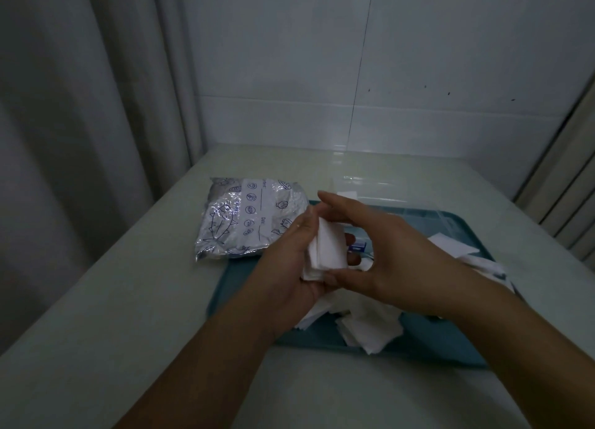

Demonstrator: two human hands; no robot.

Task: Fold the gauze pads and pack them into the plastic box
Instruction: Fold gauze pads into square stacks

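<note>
A small stack of white gauze pads (325,251) stands upright between both hands above the teal tray (418,348). My left hand (289,267) cups the stack from the left and below, fingers curled behind it. My right hand (380,254) pinches it from the right, forefinger over the top and thumb at the bottom edge. Several loose gauze pads (370,325) lie spread on the tray under my hands, and more gauze pads (476,261) lie at its right side. The clear plastic box (386,190) sits behind the tray, partly hidden by my right hand.
A printed plastic zip bag (244,216) with white contents lies left of the tray. The pale table (128,299) meets a tiled wall (354,74) at the back. A curtain (80,106) hangs at the left. A small blue-and-white item (359,246) shows between my fingers.
</note>
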